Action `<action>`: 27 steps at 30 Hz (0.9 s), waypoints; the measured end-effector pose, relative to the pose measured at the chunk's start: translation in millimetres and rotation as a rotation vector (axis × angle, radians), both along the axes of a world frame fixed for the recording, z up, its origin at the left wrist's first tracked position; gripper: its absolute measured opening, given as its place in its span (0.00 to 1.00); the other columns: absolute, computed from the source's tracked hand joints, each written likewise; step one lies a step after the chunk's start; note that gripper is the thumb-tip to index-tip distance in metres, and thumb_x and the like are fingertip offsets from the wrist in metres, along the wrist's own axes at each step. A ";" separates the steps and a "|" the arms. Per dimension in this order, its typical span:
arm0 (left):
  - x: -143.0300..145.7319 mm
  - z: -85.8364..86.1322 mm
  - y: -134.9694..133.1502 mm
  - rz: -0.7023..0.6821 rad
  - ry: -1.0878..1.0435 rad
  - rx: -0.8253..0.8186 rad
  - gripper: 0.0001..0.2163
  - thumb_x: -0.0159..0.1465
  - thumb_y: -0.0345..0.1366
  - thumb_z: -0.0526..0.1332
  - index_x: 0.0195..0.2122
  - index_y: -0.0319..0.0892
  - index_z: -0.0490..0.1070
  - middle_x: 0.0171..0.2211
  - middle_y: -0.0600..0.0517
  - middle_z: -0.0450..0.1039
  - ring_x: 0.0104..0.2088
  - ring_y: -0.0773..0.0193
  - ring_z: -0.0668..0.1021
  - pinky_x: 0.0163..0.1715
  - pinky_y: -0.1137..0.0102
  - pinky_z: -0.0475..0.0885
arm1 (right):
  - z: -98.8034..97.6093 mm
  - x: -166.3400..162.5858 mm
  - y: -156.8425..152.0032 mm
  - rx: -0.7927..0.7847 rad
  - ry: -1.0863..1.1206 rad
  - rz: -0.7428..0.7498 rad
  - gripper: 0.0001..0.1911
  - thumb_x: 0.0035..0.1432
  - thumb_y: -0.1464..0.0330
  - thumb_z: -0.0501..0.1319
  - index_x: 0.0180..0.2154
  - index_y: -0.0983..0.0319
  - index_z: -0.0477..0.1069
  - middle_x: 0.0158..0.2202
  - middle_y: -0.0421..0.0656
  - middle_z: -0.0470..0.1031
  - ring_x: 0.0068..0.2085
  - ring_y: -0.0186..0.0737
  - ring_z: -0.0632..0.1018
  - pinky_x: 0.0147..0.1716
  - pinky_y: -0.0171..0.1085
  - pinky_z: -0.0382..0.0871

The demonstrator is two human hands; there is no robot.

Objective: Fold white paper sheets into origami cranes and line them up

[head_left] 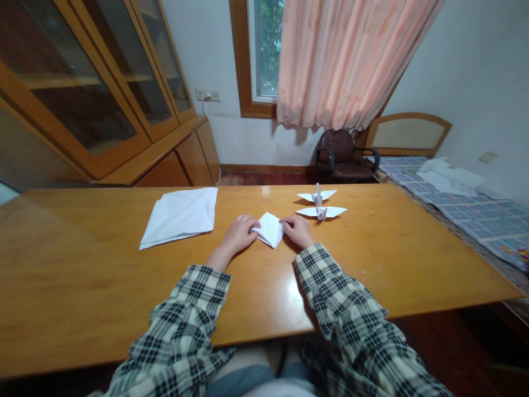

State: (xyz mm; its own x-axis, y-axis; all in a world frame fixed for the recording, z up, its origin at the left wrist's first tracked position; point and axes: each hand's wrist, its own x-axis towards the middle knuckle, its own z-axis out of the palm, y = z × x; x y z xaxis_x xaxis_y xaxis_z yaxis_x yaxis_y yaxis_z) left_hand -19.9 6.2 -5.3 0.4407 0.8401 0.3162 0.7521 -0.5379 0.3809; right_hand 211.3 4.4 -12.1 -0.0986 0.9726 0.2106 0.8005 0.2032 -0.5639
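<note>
Two hands (237, 234) (298, 230) on folded paper (269, 229) — cranes (317, 196) (321, 212) beyond, sheets (179, 216) left

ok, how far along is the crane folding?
Done: far crane and near crane stand finished on the table. In hand: left hand and right hand pinch a part-folded sheet, a flat early shape. Left: its remaining folds; a stack of loose sheets lies further left.

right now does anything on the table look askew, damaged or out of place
Only a small thing: the loose white sheets lie skewed to the table edge and fanned, not squared up. The folded paper between the left hand and right hand looks intact, and the two paper cranes sit upright. Nothing spilled or torn.
</note>
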 end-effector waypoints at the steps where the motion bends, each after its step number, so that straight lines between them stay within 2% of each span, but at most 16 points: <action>1: 1.3 2.0 -1.8 0.014 0.041 0.017 0.09 0.58 0.30 0.58 0.38 0.43 0.75 0.37 0.48 0.74 0.41 0.55 0.73 0.42 0.63 0.69 | 1.1 -0.5 -0.8 -0.004 0.003 0.003 0.16 0.59 0.69 0.54 0.40 0.58 0.80 0.38 0.44 0.79 0.43 0.43 0.74 0.46 0.40 0.63; 8: 5.1 11.2 -7.2 0.037 0.163 0.056 0.07 0.62 0.32 0.57 0.38 0.41 0.73 0.38 0.46 0.74 0.41 0.54 0.73 0.40 0.63 0.68 | 8.9 0.2 -4.3 -0.035 -0.015 0.041 0.18 0.58 0.73 0.52 0.40 0.59 0.80 0.40 0.43 0.79 0.44 0.42 0.75 0.47 0.39 0.62; 17: -1.5 2.9 0.4 0.085 -0.003 0.025 0.07 0.65 0.34 0.55 0.37 0.42 0.72 0.37 0.48 0.75 0.39 0.56 0.75 0.38 0.65 0.69 | 13.0 2.8 -6.3 -0.039 -0.047 0.068 0.19 0.59 0.72 0.53 0.46 0.59 0.79 0.37 0.45 0.76 0.43 0.41 0.73 0.46 0.38 0.61; 23: -2.7 2.1 2.3 -0.009 -0.006 0.063 0.06 0.66 0.33 0.54 0.37 0.42 0.71 0.39 0.47 0.75 0.44 0.56 0.74 0.44 0.64 0.69 | 13.0 5.1 -8.1 -0.043 -0.065 0.118 0.18 0.58 0.70 0.56 0.48 0.56 0.77 0.48 0.44 0.72 0.51 0.44 0.69 0.52 0.42 0.58; 27: -1.2 2.6 1.6 0.009 -0.033 0.032 0.08 0.67 0.33 0.52 0.40 0.41 0.70 0.40 0.46 0.74 0.44 0.56 0.75 0.44 0.63 0.70 | 12.8 6.0 -9.2 -0.033 -0.085 0.157 0.18 0.58 0.67 0.58 0.50 0.55 0.76 0.51 0.44 0.72 0.52 0.45 0.68 0.53 0.45 0.56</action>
State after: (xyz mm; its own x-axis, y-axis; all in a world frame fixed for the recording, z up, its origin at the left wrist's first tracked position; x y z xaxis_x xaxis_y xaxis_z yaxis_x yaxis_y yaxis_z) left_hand -21.1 7.8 -2.7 0.4219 0.8331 0.3576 0.7440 -0.5435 0.3885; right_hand 217.3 -4.8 0.7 -0.2657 0.9500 0.1637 0.8053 0.3121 -0.5040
